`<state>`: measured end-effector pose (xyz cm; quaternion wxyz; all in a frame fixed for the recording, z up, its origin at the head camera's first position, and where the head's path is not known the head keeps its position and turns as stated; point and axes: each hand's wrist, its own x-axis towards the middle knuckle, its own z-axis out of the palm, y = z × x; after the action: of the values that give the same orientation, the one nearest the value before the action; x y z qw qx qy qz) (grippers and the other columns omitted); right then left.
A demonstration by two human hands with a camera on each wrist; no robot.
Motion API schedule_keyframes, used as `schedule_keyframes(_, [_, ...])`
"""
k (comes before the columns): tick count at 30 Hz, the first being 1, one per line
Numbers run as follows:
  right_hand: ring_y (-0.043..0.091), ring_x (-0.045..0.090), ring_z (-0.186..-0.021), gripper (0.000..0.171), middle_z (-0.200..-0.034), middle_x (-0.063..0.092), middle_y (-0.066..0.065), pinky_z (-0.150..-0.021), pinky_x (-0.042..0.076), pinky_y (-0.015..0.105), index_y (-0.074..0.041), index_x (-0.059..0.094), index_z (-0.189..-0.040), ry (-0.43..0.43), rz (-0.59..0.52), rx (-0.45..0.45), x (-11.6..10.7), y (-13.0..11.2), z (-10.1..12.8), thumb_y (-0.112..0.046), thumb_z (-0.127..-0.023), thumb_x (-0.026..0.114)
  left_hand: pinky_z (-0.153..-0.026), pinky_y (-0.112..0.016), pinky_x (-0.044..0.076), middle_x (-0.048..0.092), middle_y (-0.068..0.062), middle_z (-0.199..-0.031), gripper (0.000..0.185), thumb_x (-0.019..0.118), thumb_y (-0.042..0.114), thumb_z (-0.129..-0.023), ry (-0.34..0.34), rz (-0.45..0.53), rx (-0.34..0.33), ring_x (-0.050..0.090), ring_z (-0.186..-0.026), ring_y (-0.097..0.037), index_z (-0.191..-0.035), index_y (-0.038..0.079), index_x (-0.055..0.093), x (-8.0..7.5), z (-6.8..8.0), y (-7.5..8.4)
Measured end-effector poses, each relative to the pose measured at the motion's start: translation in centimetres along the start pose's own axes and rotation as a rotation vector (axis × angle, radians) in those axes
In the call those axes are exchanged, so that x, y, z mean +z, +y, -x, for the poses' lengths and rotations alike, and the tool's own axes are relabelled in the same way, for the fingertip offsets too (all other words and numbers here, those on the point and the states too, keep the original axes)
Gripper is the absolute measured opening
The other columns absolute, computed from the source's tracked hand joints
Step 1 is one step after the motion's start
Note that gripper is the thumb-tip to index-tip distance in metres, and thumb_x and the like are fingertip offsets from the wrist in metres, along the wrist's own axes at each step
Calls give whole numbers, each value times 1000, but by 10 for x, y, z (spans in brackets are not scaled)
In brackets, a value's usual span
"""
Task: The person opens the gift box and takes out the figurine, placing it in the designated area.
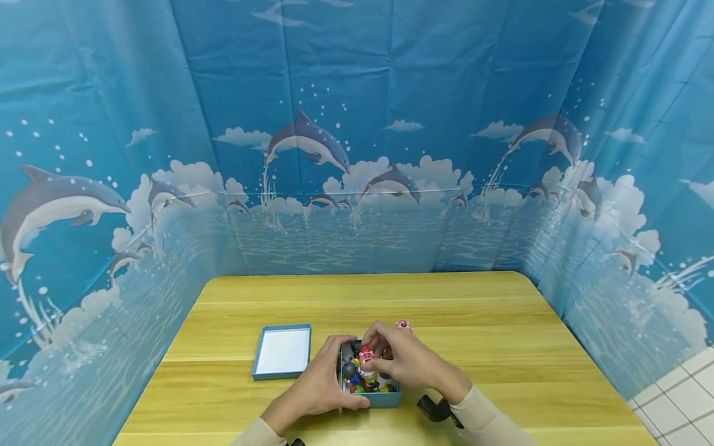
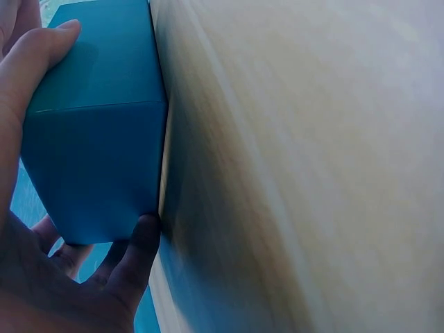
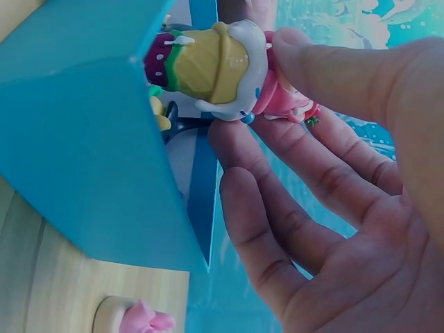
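Observation:
My left hand (image 1: 323, 383) grips a blue box (image 1: 385, 400) on the wooden table. In the left wrist view its thumb lies on one wall of the box (image 2: 97, 166) and its fingers reach round another. Above the open top, my right hand (image 1: 413, 359) pinches a toy figurine (image 3: 208, 66) between thumb and fingers. The figurine has a pink upper part, white icing-like trim and a yellow waffle-cone body; its lower end is at the box opening. Several small colourful figures (image 1: 350, 370) lie inside the box, partly hidden by the right hand.
A shallow blue lid (image 1: 286, 352) with a white inside lies left of the box. Another pink figurine (image 1: 403, 325) stands behind the right hand. A dolphin-print curtain (image 1: 357, 235) surrounds the wooden table (image 1: 474, 310) at the back and sides.

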<state>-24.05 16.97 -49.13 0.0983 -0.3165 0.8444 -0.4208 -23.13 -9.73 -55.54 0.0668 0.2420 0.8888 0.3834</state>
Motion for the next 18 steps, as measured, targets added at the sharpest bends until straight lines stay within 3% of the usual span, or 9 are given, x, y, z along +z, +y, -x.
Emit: schedule_keyframes(18, [8,79,-103,37,-116,81,-2,-91,67,28,-10,69,-136,52,49,-3,-10,4,1,-33,-110,84,-107,-39,63,55,0,-161,124,101,74,-79,-4,19,-8,62,-128,-14,-176,28,38,0,1,-1])
